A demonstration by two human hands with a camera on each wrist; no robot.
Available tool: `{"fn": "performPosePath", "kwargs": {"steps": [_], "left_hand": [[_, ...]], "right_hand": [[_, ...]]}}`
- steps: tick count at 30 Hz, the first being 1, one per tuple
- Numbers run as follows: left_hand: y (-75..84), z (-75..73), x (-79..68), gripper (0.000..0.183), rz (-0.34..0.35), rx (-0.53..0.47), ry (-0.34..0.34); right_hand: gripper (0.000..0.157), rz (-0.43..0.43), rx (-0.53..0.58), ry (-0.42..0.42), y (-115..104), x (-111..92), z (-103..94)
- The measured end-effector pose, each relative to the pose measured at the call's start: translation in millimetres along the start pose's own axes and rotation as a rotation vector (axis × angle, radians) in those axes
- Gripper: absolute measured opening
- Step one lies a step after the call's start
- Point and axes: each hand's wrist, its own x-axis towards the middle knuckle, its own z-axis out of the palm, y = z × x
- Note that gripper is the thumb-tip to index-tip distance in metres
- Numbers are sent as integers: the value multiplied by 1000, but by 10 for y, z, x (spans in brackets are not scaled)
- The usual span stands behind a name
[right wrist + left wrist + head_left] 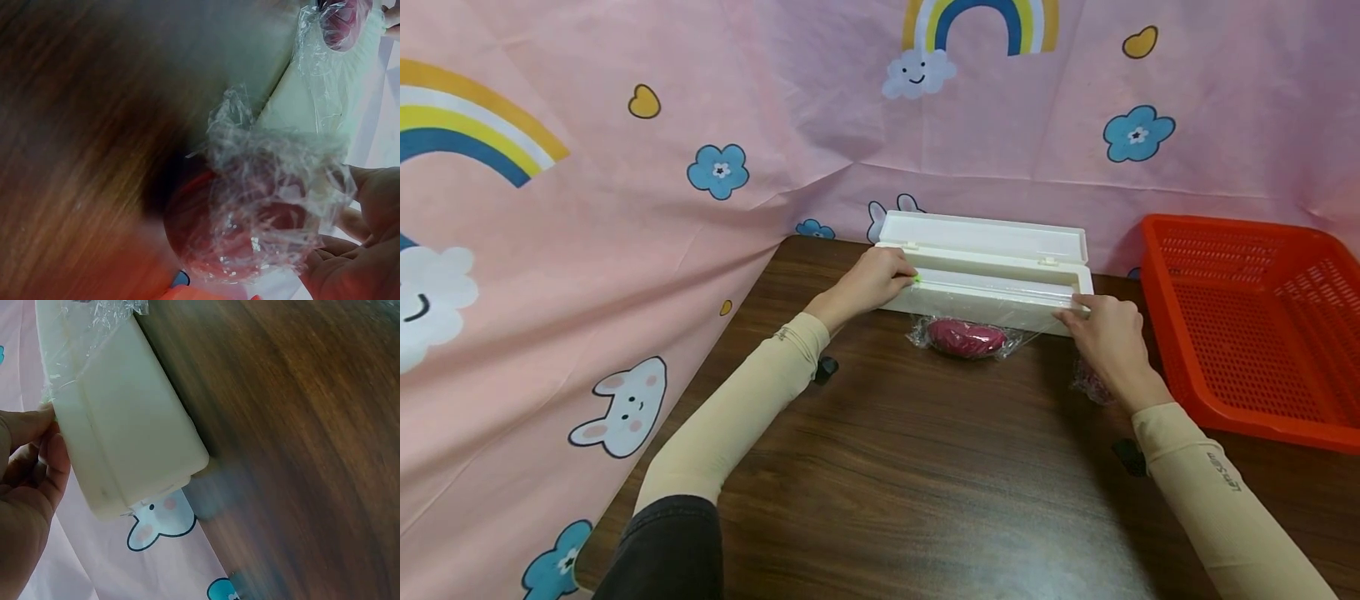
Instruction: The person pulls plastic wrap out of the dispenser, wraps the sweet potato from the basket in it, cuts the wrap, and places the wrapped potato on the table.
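Note:
A long white cling film box lies at the back of the table, lid raised, with a roll of film inside. My left hand pinches a small green slide cutter at the left of the front rim. The right hand grips the box's right front corner, thumb against the front wall. Before the box lies an oblong purplish-red thing in clear film, and loose film hangs down the box front. A round red thing in crumpled film sits close below the right hand, partly hidden in the head view.
An orange-red plastic basket stands on the right, beside my right hand. Small black things show near each forearm on the brown table. A pink patterned cloth hangs directly behind the box.

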Motion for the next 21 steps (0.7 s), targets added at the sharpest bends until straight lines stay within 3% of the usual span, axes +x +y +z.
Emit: {"fn": "performPosePath", "kwargs": {"steps": [21], "left_hand": [[48,15,48,18,12,-11,9]], "right_hand": [[40,-47,5,55,4,9,3]]}}
